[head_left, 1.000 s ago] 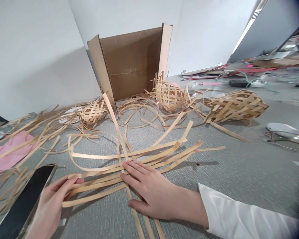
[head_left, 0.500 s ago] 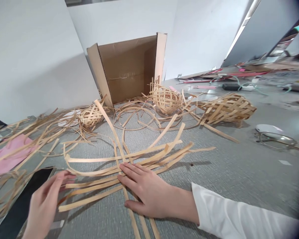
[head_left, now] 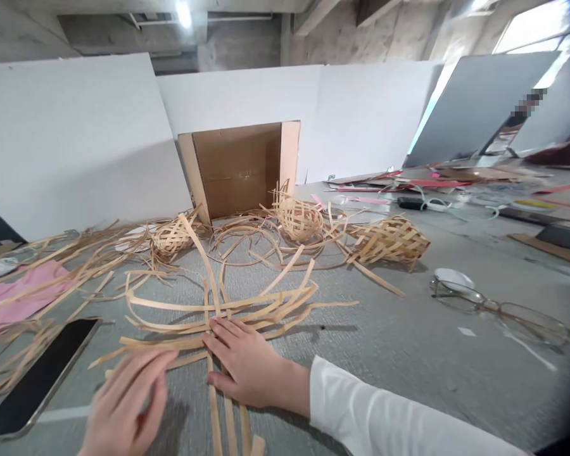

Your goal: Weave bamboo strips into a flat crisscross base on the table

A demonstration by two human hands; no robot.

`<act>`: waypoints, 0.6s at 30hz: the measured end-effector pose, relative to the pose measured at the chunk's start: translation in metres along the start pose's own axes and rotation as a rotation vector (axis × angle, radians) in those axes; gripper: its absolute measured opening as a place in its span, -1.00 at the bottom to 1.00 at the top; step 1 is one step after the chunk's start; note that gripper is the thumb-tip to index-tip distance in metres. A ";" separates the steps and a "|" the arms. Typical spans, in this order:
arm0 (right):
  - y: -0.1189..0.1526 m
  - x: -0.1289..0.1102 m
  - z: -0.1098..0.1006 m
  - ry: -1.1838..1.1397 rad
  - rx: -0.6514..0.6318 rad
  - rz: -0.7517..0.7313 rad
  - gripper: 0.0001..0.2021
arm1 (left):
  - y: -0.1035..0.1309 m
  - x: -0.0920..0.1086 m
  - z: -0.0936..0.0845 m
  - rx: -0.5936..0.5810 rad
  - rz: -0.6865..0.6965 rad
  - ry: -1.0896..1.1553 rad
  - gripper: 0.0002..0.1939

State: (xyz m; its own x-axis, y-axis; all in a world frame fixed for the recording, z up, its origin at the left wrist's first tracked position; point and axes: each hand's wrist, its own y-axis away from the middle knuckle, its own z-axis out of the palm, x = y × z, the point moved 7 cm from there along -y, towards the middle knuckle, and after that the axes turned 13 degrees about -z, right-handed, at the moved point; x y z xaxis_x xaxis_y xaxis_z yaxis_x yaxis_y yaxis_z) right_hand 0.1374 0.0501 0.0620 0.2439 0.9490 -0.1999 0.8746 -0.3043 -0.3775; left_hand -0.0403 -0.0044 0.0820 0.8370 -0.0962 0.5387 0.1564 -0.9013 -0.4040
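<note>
Pale bamboo strips [head_left: 171, 306] lie crossed on the grey table, several running sideways and others running toward me. My right hand [head_left: 244, 364] rests palm down on the crossing, fingers stretched and pressing on the strips; it covers part of the weave. My left hand [head_left: 130, 399], slightly blurred, is over the left ends of the lower strips. Its fingers reach to the right with the thumb apart, and I see nothing gripped in it. Whether its fingertips touch the strips is unclear.
Behind lie a small woven piece [head_left: 171, 239], a round woven basket [head_left: 300, 218] and a longer one [head_left: 392, 240]. A cardboard box [head_left: 240, 168] stands at the back. A phone [head_left: 38, 380] and pink paper [head_left: 28, 291] are left, glasses [head_left: 491, 307] right.
The view has tilted up and shifted right. My left hand has moved right from beside the strip ends to over them. My right hand stays pressed on the crossing.
</note>
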 end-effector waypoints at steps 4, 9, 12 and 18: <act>-0.004 -0.004 -0.007 0.155 0.025 -0.015 -0.70 | -0.031 0.064 0.054 -0.110 0.130 -0.308 -0.57; 0.009 0.018 -0.032 0.247 -0.011 0.121 -0.81 | -0.051 0.056 0.110 -0.223 0.164 -0.368 -0.53; 0.027 0.043 -0.053 0.302 -0.036 0.228 -0.81 | -0.045 0.050 0.128 -0.264 0.173 -0.413 -0.50; 0.046 0.074 -0.055 0.334 -0.154 0.319 -0.75 | -0.040 0.050 0.132 -0.289 0.182 -0.483 -0.49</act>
State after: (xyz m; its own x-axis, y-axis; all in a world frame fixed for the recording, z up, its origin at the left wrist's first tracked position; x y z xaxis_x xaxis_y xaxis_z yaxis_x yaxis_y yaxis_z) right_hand 0.2185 0.1113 0.0796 0.6092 0.7926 0.0267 0.7799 -0.5926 -0.2014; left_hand 0.0640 0.0828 0.0276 0.9916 -0.1175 0.0544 -0.1042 -0.9734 -0.2039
